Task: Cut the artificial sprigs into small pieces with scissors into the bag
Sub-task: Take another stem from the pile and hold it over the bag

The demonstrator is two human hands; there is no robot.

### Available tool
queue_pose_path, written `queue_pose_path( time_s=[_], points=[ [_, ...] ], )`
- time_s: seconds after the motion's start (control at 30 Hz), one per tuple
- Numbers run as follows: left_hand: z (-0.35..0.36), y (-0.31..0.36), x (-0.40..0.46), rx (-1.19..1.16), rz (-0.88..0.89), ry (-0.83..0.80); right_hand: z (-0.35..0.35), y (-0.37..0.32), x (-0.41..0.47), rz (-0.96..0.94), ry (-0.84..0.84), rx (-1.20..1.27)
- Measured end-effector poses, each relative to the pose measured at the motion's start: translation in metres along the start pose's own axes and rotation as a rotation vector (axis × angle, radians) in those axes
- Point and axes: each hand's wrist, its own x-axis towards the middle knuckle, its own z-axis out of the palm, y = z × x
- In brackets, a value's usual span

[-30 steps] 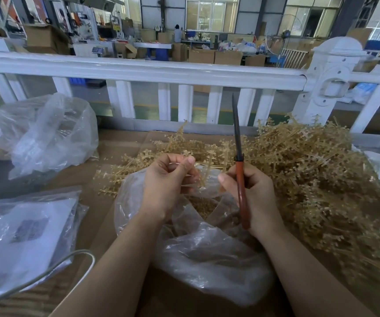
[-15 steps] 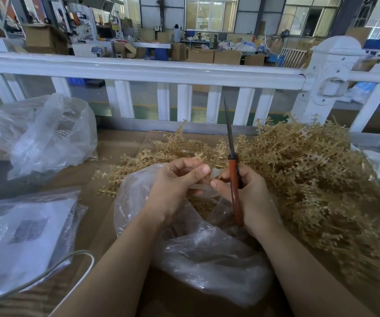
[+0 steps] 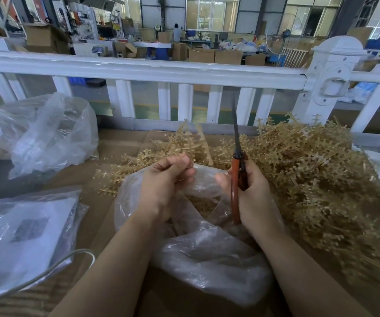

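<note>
Over the open mouth of a clear plastic bag (image 3: 207, 255) on the cardboard-covered worktop (image 3: 120, 143), both hands hover close together. The right hand (image 3: 251, 193) has its grip clenched round the orange handles of the scissors (image 3: 236, 179), thumb stretched out toward the left; the blades are closed and point upward and away, their tip reaching up in front of the white railing (image 3: 138, 69). The left hand (image 3: 161, 186) has its fingers curled with thumb and forefinger drawn together at the bag's far rim; whether they pinch a bit of sprig or the plastic itself, I cannot tell. Small tan cut pieces (image 3: 204, 203) lie inside the bag, visible between the two wrists.

The uncut artificial sprigs (image 3: 317, 179) sit in a large tangled tan pile to the right of the bag and behind it, spreading along the worktop's far edge, with a thinner spill (image 3: 125, 168) reaching left past the left hand. To the left, well apart from the bag, lie a crumpled clear bag (image 3: 47, 136) near the railing and a flat clear packet (image 3: 22, 232) holding white paper closer in; a pale cable (image 3: 54, 268) loops over that packet's lower corner. Beyond the railing stands a warehouse floor with cardboard boxes (image 3: 214, 54).
</note>
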Motion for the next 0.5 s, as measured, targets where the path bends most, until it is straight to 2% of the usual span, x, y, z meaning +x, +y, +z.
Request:
queue_pose_path(
  time_s=[0.13,0.33,0.5],
  points=[
    [-0.002,-0.001,0.002,-0.041,0.014,0.077,0.001,0.003,-0.001,-0.126,-0.049,-0.197],
    [0.0,0.002,-0.001,0.023,0.182,0.017,0.005,0.015,0.004,-0.15,-0.127,-0.622],
    [0.003,0.002,-0.003,0.078,0.267,-0.053,0.006,0.015,0.004,-0.127,-0.138,-0.705]
  ],
)
